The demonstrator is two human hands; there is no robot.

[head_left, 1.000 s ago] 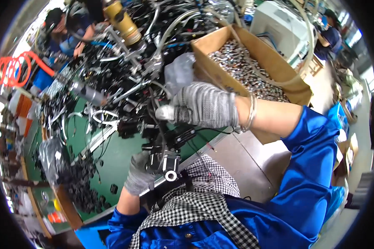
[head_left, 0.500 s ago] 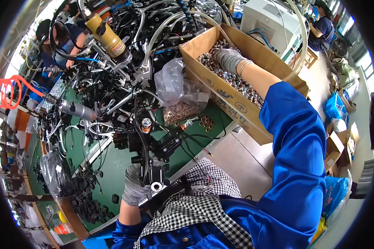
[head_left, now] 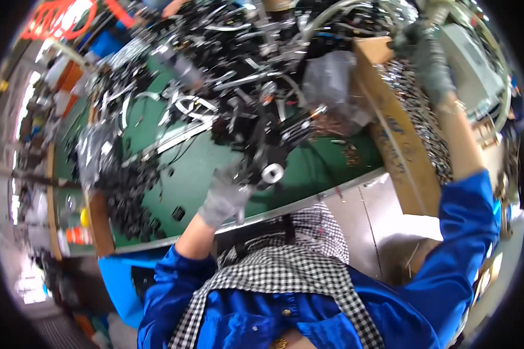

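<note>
My left hand [head_left: 224,196], in a grey glove, is closed on a black assembly [head_left: 262,152] that has a round silver end facing me; its fingers are partly hidden behind it. Out to the right, my gloved right hand [head_left: 429,63] is over the far end of a long cardboard box [head_left: 399,157]. Motion smears its fingers, and whether they hold anything cannot be seen. Many small shiny metal parts [head_left: 413,102] fill the box. Beside it lies a clear plastic bag [head_left: 332,87] with copper-coloured rings, and more loose rings [head_left: 351,154] sit on the green tabletop [head_left: 201,168].
Black and silver hand levers with cables [head_left: 215,43] are heaped across the far side. A hanging power tool [head_left: 183,68] is at the left, near small black parts [head_left: 131,200] and a dark plastic bag [head_left: 96,151]. A white machine [head_left: 471,64] stands behind the box.
My view has turned, so the bench and box appear shifted. My right hand has come out of the metal parts to the box's far end. My left hand stays at the black assembly.
</note>
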